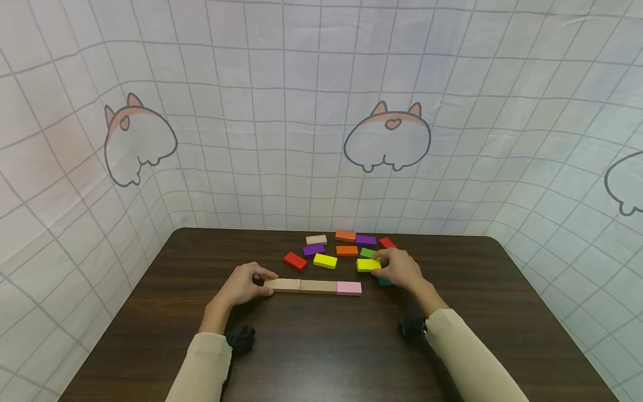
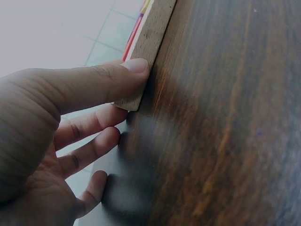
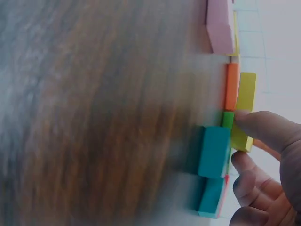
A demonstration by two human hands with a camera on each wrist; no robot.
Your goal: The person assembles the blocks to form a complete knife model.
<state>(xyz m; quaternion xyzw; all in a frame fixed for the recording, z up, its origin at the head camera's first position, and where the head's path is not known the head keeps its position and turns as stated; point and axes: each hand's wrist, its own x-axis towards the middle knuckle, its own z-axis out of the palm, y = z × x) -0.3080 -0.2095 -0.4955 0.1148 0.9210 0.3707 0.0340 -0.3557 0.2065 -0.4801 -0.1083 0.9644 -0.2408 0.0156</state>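
A row of blocks lies end to end on the table: a plain wooden block (image 1: 283, 285), a second plain wooden block (image 1: 318, 287) and a pink block (image 1: 349, 288). At the row's left end my left hand (image 1: 246, 285) pinches the first wooden block between thumb and forefinger; its other fingers are spread below in the left wrist view. My right hand (image 1: 400, 268) grips one end of a yellow block (image 3: 245, 92) with thumb and fingers. That block looks raised off the table in the right wrist view. Close below it are two teal blocks (image 3: 214, 151), partly hidden by the hand in the head view.
Behind the row lie loose blocks: red (image 1: 295, 261), another yellow (image 1: 325, 261), purple (image 1: 313, 250), plain wood (image 1: 316, 240), orange (image 1: 347, 251), green (image 1: 367, 253) and several others. A white gridded curtain (image 1: 311, 195) hangs along the back and sides of the dark table (image 1: 311, 346).
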